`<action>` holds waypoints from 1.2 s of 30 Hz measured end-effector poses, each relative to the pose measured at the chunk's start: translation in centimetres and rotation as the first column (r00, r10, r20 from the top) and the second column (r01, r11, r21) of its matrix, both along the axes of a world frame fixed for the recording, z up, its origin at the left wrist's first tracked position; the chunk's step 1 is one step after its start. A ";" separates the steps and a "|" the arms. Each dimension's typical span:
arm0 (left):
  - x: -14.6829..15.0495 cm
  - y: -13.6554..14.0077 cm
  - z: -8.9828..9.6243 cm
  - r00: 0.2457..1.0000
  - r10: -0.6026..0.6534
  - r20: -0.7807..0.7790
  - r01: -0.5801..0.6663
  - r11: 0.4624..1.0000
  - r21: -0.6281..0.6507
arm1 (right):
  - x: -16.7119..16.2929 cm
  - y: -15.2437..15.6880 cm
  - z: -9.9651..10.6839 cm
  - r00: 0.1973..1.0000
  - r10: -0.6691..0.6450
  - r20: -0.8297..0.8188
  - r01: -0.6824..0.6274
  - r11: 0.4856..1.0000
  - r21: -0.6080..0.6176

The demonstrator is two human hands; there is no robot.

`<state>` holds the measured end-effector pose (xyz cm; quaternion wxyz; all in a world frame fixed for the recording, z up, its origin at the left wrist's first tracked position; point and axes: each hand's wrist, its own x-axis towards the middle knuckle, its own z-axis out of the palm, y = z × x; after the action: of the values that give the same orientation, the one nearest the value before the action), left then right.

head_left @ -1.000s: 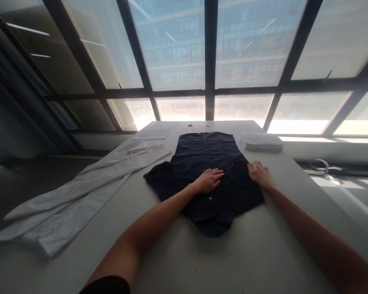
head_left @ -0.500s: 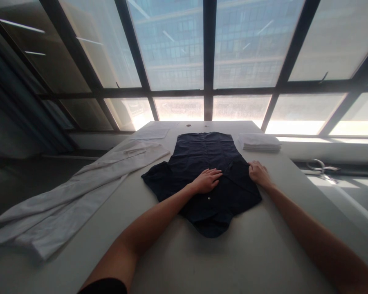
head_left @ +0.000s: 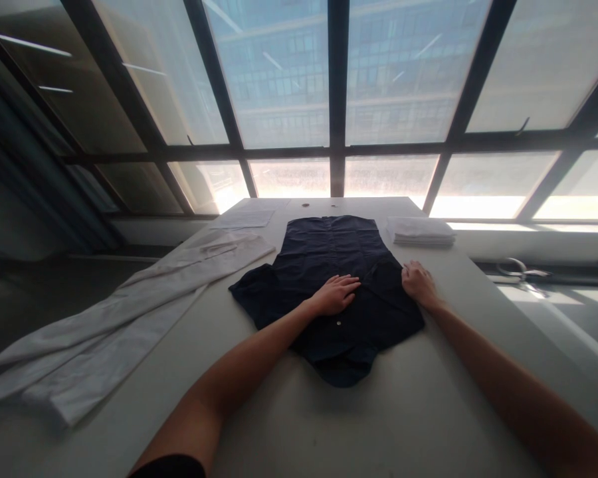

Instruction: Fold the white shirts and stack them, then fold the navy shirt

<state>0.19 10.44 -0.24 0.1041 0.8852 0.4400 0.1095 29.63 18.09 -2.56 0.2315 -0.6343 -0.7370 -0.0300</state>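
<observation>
A dark navy short-sleeved shirt (head_left: 329,245) with a small pale button lies spread on the white table (head_left: 403,425), its collar end toward me. My left hand (head_left: 335,295) rests flat on the middle of the shirt, fingers stretched out to the right. At the shirt's right side my right hand (head_left: 419,284) is closed, its fingers curled at the edge of the sleeve, which they appear to pinch. The fingertips are partly hidden.
White cloth trousers (head_left: 144,292) lie along the left side of the table and hang over its edge. Papers (head_left: 242,218) lie at the back left, a folded white cloth stack (head_left: 422,232) at the back right. Tall windows (head_left: 289,73) rise behind the table.
Nearly everything stays as it was. My right hand has shifted very slightly left at the sleeve's edge; the left hand still lies on the shirt.
</observation>
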 end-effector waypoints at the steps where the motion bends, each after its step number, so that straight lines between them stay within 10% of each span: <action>1: 0.0 0.0 0.0 1.000 0.000 0.000 0.000 1.000 0.002 | -0.3 -0.2 0.1 1.000 0.011 -0.022 -0.011 1.000 0.022; 6: 0.0 0.1 -0.3 1.000 -0.006 0.004 0.006 1.000 0.018 | -2.9 -1.6 0.4 0.971 0.226 -0.080 -0.218 0.971 0.100; 11: -0.1 0.2 -0.8 1.000 -0.002 -0.005 0.003 1.000 0.022 | -5.0 -2.7 -0.6 0.900 0.433 0.047 -0.427 0.899 -0.095; 28: -5.3 -4.1 3.2 0.989 0.108 0.104 -0.109 0.994 -0.002 | -4.9 -2.6 -1.9 0.885 0.445 0.135 -0.428 0.893 -0.139; 32: -11.9 -6.1 4.1 0.896 0.405 0.183 -0.428 0.898 0.108 | -4.8 -2.4 -2.5 0.890 0.441 0.113 -0.429 0.896 -0.115; 36: -18.8 -7.6 3.7 0.669 0.737 0.101 -0.739 0.645 0.195 | -4.7 -2.2 -2.7 0.900 0.425 0.099 -0.415 0.903 -0.109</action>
<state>-18.58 2.84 3.49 -0.0449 0.6344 0.7465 0.1954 24.89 15.88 -5.30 0.1603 -0.4666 -0.8697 0.0137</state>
